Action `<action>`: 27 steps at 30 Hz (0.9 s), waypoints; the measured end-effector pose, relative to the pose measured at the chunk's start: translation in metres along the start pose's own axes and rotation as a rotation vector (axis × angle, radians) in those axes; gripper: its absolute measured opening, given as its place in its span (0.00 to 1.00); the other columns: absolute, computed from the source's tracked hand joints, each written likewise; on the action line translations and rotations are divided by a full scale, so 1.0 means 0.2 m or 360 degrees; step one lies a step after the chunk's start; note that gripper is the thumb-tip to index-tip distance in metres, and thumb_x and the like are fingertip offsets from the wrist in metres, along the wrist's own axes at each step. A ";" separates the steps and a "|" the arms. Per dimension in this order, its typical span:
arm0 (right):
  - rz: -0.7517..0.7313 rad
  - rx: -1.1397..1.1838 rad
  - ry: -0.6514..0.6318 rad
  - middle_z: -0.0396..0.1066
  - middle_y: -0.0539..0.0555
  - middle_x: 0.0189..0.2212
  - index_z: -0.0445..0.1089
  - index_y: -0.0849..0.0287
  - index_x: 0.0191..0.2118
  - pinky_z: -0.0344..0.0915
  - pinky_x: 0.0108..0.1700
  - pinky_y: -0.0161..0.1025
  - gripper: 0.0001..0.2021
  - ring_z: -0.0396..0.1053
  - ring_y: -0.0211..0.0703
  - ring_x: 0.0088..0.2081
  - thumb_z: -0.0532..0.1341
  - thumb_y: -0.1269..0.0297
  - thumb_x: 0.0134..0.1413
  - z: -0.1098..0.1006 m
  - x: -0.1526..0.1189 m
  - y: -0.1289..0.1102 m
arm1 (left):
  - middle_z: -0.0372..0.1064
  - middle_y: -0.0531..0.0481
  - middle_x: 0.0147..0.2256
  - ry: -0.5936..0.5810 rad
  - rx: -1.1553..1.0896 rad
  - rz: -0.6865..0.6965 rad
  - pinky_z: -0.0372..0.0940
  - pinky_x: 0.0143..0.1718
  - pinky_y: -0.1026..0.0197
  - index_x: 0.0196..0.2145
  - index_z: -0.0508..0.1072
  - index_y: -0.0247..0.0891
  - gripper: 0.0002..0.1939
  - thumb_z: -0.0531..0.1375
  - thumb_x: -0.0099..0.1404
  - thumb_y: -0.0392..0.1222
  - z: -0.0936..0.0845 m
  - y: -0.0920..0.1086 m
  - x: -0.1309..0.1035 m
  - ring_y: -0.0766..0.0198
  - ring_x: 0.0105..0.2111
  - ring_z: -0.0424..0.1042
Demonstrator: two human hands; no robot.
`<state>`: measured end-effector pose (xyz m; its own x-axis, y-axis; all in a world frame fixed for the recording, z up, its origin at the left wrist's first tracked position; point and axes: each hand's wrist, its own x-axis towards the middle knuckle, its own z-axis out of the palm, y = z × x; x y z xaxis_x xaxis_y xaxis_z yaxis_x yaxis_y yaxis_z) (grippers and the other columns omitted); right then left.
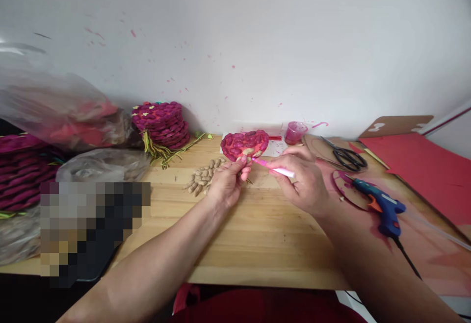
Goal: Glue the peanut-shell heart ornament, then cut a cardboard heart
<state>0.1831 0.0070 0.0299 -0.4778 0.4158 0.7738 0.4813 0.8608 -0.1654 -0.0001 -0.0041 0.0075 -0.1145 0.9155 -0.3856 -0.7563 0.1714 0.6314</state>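
Note:
My left hand point(228, 181) is closed on the lower edge of a red heart-shaped piece point(245, 142), held tilted above the table. Magenta peanuts cover most of the heart, with a few pale, uncoloured ones near its lower right. In my right hand point(303, 178) is a slim pink-and-white pen-shaped tool point(281, 170); I cannot tell if it is a brush or a marker. Its pink tip meets the heart's lower edge beside my left thumb. Loose peanuts point(202, 178) lie on the wood just left of my left hand.
Behind stands a cup of pink liquid point(295, 133). To the right are black-handled scissors point(349, 159), a blue glue gun point(386, 208) with a cord, and red sheets point(434, 171). Stacked magenta pieces point(165, 129) and plastic bags point(73, 112) fill the left. Pink specks mark the wall.

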 end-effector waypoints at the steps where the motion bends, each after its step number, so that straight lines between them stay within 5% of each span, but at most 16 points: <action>1: -0.0012 -0.0023 0.0013 0.79 0.51 0.34 0.73 0.52 0.44 0.62 0.47 0.50 0.09 0.68 0.50 0.43 0.63 0.72 0.60 0.01 -0.01 -0.01 | 0.76 0.46 0.26 -0.0004 0.0008 0.0020 0.65 0.19 0.77 0.28 0.77 0.29 0.07 0.63 0.65 0.27 0.00 -0.01 0.00 0.77 0.18 0.68; 11: -0.0052 -0.0209 0.0050 0.78 0.52 0.33 0.70 0.55 0.41 0.59 0.48 0.52 0.07 0.69 0.50 0.42 0.64 0.72 0.58 0.02 -0.02 -0.03 | 0.75 0.48 0.24 0.0051 0.0082 0.0218 0.66 0.20 0.74 0.27 0.77 0.27 0.05 0.68 0.59 0.29 -0.01 -0.03 0.00 0.74 0.18 0.70; 27: 0.0271 0.0045 0.0191 0.73 0.53 0.32 0.73 0.56 0.39 0.64 0.42 0.48 0.03 0.70 0.47 0.37 0.63 0.69 0.60 -0.02 0.01 -0.03 | 0.78 0.46 0.29 -0.0025 0.0212 0.0322 0.66 0.20 0.72 0.30 0.80 0.28 0.12 0.75 0.50 0.35 -0.01 -0.03 -0.01 0.73 0.19 0.72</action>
<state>0.1822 0.0025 0.0348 -0.2996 0.5199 0.8000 0.5260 0.7896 -0.3161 0.0026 -0.0075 0.0025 -0.2444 0.9414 -0.2326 -0.6274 0.0294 0.7781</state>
